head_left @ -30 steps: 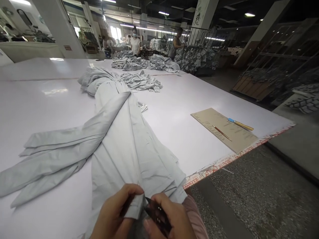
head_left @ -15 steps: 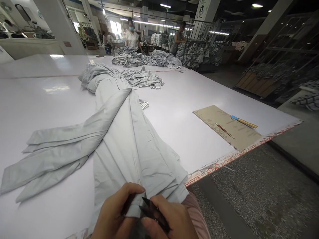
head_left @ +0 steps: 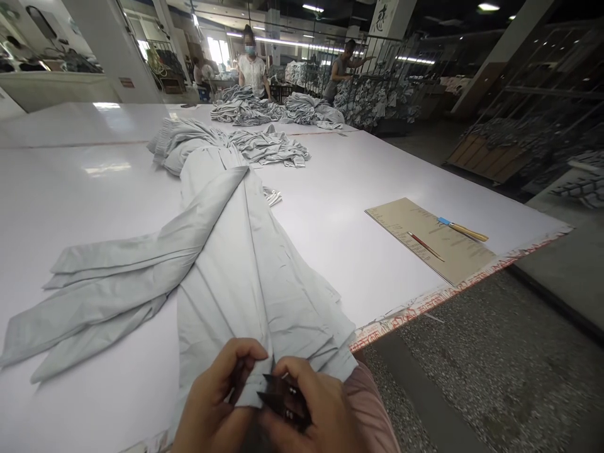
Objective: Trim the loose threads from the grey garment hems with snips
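Light grey garments [head_left: 226, 251] lie stacked lengthwise over the white table, their sleeves spread to the left and their near edge at the table's front. My left hand [head_left: 221, 396] pinches the near edge of the grey cloth between thumb and fingers. Just to its right, my right hand [head_left: 316, 402] is closed around small dark thread snips [head_left: 285, 397]. The two pointed blades stand apart and reach left to the pinched cloth. Part of the snips is hidden by my right fingers.
On the white table [head_left: 340, 207], a tan card [head_left: 425, 242] at the right bears a blue-and-yellow tool [head_left: 462, 229] and a thin red-brown pointed stick [head_left: 425, 246]. Garment heaps [head_left: 245, 108] lie farther back. A masked person [head_left: 252, 69] and another person [head_left: 340, 68] stand beyond.
Both hands have shifted slightly up, and the snips have moved a little left with my right hand. The person at the back right has stretched out an arm.
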The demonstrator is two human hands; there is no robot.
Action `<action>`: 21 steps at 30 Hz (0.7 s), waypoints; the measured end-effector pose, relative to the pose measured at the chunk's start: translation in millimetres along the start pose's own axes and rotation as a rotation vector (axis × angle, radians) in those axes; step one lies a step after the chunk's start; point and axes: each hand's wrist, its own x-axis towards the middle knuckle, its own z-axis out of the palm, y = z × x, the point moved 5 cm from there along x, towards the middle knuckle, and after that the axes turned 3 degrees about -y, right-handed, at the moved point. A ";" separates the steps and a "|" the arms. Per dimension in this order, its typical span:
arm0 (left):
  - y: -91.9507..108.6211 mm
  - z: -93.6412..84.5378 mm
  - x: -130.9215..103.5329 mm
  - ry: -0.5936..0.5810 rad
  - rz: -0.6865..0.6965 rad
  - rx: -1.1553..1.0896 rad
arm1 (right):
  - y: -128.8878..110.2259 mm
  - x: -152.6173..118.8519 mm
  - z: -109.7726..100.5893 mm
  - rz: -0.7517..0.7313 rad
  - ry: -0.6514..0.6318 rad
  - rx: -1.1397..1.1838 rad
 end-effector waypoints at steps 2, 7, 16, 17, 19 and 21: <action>5.6 -6.7 2.4 0.050 0.023 0.036 | -1.9 9.5 -2.9 -0.018 0.018 0.068; 14.4 -15.9 17.5 -0.232 -0.070 0.073 | 5.3 24.2 -22.4 0.058 0.147 0.234; 6.2 -7.9 15.9 -0.339 -0.369 -0.262 | -9.0 -3.0 -18.5 -0.088 -0.031 -0.309; 7.4 -7.3 15.0 -0.332 -0.365 -0.232 | -11.2 -4.1 -17.6 -0.117 -0.009 -0.364; 10.3 -7.7 13.8 -0.314 -0.348 -0.147 | -15.2 -3.9 -15.3 -0.166 0.033 -0.454; 13.5 -8.9 13.3 -0.301 -0.319 -0.071 | -20.1 -1.7 -12.6 -0.223 0.061 -0.515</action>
